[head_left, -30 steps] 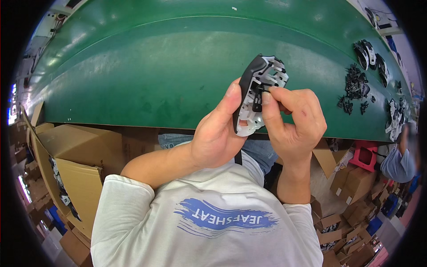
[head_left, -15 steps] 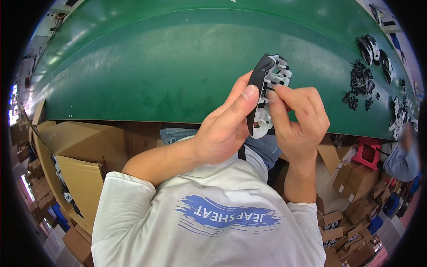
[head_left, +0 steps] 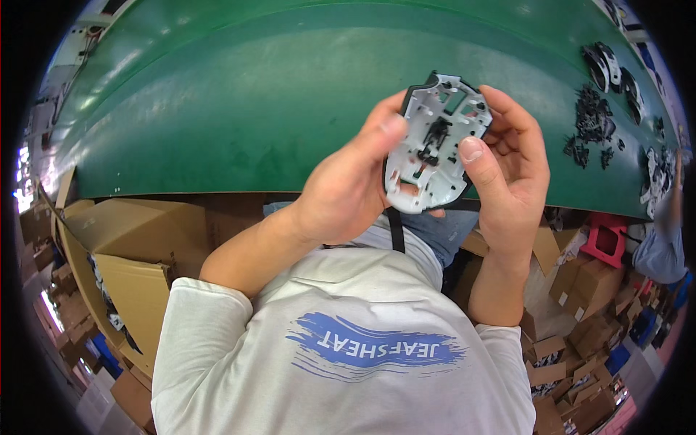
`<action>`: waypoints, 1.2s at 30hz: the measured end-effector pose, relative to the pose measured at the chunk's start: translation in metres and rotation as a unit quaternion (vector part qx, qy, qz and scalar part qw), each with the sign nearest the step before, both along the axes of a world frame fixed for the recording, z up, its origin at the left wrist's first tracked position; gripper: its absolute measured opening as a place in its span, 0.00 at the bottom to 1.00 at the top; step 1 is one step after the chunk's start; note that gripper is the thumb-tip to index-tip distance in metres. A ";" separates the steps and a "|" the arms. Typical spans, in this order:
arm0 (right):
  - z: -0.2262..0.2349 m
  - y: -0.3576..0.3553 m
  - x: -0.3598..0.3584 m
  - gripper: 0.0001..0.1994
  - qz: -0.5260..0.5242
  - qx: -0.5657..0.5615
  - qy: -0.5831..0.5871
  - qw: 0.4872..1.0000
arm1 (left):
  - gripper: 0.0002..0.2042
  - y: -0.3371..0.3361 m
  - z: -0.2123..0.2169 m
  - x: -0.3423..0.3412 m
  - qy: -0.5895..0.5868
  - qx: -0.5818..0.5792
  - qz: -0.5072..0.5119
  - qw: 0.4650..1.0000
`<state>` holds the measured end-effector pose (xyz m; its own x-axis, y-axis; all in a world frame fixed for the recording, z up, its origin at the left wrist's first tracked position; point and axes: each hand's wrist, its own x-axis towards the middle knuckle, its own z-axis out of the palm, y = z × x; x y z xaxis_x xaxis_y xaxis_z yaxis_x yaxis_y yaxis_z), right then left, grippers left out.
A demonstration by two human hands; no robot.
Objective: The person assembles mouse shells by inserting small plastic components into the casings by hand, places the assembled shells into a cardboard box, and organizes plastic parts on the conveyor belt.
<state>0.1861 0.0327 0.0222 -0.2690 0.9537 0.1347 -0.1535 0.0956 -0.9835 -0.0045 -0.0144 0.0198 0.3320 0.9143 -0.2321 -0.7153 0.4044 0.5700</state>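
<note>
1. We stand at a long green bench (head_left: 217, 109) in a workshop, with cardboard boxes (head_left: 109, 239) stacked below its near edge and loose black parts (head_left: 591, 119) heaped well apart at its far right.
2. We hold a mouse shell (head_left: 435, 145), grey inside with a black rim, up over the bench's near edge, between both hands and touching each.
3. Our left hand (head_left: 341, 196) grips its left edge, thumb pressed on the rim.
4. Our right hand (head_left: 507, 174) cups the right edge, fingers curled behind, its thumb lying on the grey inner face.
5. The shell's hollow side faces us; its long axis runs from near to far, tilted slightly right, with the narrower end toward our chest.
6. Both hands are equally near.
</note>
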 end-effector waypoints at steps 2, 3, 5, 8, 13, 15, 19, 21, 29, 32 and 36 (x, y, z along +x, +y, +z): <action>-0.003 0.000 -0.002 0.26 -0.037 0.036 -0.049 0.997 | 0.28 -0.004 -0.001 -0.001 0.027 0.024 -0.004 0.999; -0.005 -0.002 -0.003 0.26 -0.043 0.036 -0.051 0.997 | 0.29 -0.004 -0.002 0.004 0.127 0.061 0.025 0.990; -0.008 -0.005 -0.005 0.26 -0.047 0.038 -0.060 0.996 | 0.31 -0.003 -0.006 0.010 0.208 0.091 0.075 0.971; -0.015 -0.007 -0.009 0.25 -0.049 0.041 -0.073 0.995 | 0.27 -0.001 -0.016 0.012 0.243 0.097 0.105 0.960; -0.021 -0.014 -0.021 0.33 -0.047 0.090 -0.176 0.979 | 0.24 0.004 -0.036 0.013 0.330 0.109 0.157 0.924; -0.025 -0.014 -0.026 0.35 -0.059 0.119 -0.230 0.964 | 0.24 -0.001 -0.042 0.014 0.349 0.121 0.162 0.915; -0.036 -0.010 -0.033 0.38 -0.074 0.177 -0.298 0.935 | 0.22 -0.002 -0.049 0.016 0.375 0.139 0.182 0.898; -0.037 -0.012 -0.034 0.38 -0.074 0.172 -0.293 0.938 | 0.23 -0.002 -0.050 0.014 0.409 0.151 0.179 0.882; -0.046 -0.018 -0.039 0.39 -0.097 0.191 -0.282 0.935 | 0.21 -0.004 -0.053 0.020 0.441 0.159 0.191 0.862; -0.049 -0.017 -0.035 0.39 -0.092 0.212 -0.309 0.923 | 0.20 -0.002 -0.060 0.024 0.441 0.155 0.206 0.860; -0.045 -0.018 -0.033 0.39 -0.083 0.194 -0.320 0.924 | 0.20 -0.001 -0.056 0.026 0.421 0.139 0.202 0.873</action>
<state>0.1535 0.0152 -0.0231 -0.2672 0.9022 0.3385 0.4960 0.4299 -0.7544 0.0214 -0.0149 -0.0363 -0.2126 0.9771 0.0111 -0.0480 -0.0217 0.9986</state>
